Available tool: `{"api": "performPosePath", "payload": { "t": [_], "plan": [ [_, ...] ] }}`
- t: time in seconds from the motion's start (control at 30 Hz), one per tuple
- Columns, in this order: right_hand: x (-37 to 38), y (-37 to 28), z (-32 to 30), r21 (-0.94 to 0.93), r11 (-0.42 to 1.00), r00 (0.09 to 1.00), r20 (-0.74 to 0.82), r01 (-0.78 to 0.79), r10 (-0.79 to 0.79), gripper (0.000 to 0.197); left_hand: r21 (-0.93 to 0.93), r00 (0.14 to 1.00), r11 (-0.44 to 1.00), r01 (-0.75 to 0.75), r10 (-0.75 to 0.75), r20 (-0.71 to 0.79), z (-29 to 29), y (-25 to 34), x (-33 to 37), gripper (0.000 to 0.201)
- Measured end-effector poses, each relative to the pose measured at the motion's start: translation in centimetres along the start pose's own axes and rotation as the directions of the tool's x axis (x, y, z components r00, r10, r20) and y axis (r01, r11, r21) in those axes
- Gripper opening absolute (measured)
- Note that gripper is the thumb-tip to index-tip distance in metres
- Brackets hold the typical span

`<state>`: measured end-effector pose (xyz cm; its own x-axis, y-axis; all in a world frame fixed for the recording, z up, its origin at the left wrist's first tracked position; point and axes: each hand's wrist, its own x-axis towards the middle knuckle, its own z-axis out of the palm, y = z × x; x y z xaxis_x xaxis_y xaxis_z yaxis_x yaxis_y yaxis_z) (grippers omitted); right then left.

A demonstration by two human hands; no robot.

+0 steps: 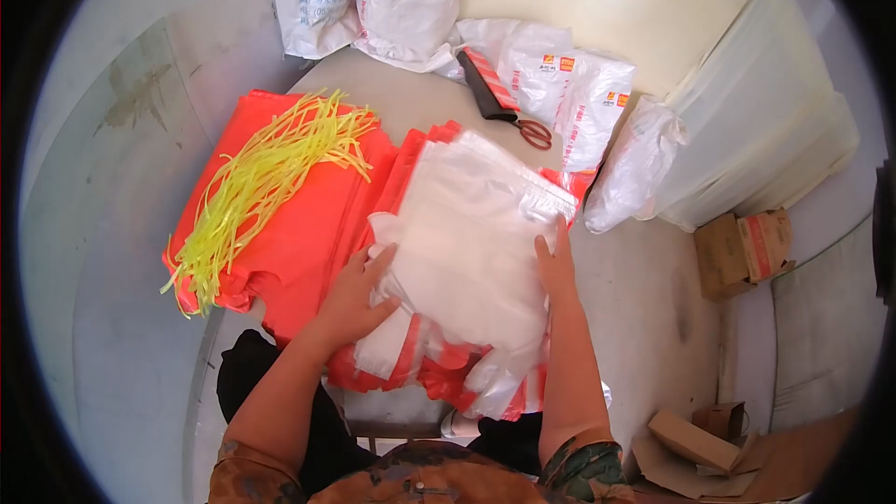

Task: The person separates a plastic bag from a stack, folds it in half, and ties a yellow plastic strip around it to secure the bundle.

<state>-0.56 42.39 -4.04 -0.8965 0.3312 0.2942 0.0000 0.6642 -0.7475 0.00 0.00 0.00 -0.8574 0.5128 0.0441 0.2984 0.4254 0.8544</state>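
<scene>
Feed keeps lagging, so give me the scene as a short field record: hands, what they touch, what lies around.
left hand: flat on left edge of the clear plastic bag stack
right hand: pressing the stack's right edge
under stack: orange-red bags
on orange bags: yellow strips
behind: scissors, white sacks
support: table
floor right: cardboard boxes

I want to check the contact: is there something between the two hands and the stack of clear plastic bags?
Nothing visible. The left hand lies directly on the left edge of the stack of clear plastic bags, and the right hand presses its right edge.
</scene>
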Motion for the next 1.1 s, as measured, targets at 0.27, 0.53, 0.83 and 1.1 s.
{"api": "performPosePath", "payload": {
  "t": [0.27,0.53,0.83,1.1],
  "plan": [
    [2.0,-5.2,0.2,-0.105,0.994,1.000,0.029,0.000,0.003,0.074,0.047,1.000,0.999,-0.001,0.002,-0.016,0.4,0.1,0.2,0.085],
    [-6.2,-15.6,0.0,-0.600,0.726,0.938,0.281,0.335,-0.201,0.068,0.048,1.000,0.999,-0.010,0.010,-0.016,-0.4,0.4,-0.2,0.086],
    [-6.5,-15.3,1.5,-0.450,0.785,0.824,0.551,0.426,-0.132,0.058,-0.029,1.000,1.000,0.000,0.001,0.013,-0.7,0.4,-0.5,0.084],
    [-16.4,-13.3,-9.1,-0.430,0.895,0.969,0.144,-0.121,0.200,0.049,0.196,0.932,0.966,-0.170,0.223,-0.288,-1.0,-4.0,-1.5,0.060]
  ]
}}
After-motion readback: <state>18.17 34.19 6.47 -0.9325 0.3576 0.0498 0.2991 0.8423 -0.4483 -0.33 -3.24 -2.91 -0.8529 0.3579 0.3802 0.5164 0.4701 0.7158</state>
